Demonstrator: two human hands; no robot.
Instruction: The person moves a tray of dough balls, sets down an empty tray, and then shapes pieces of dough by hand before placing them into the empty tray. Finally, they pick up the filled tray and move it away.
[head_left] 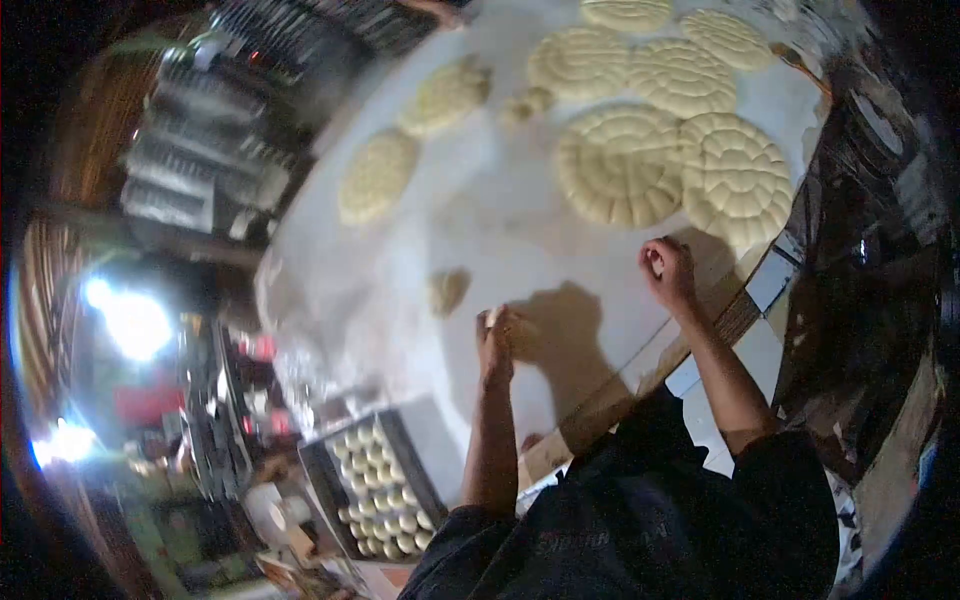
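Note:
My left hand (495, 348) is closed over the table, with a bit of pale dough showing at its fingertips. Close to it, on the far left side, a small lump of dough (447, 293) lies on the white tabletop (480, 230). Curled shut near the table's edge is my right hand (670, 270), with a small pale piece of dough visible inside the fingers. Just beyond it lie large flat dough rounds, scored into segments, among them one round (737, 175) and a neighbouring round (620, 165).
A dark tray (322, 475) with rows of dough balls (385, 485) stands at the lower left. Two more dough rounds (378, 177) and small lumps (527, 103) lie farther off. Stacked trays (190, 150) stand beyond the table. Another person's hand (437, 10) shows at the top.

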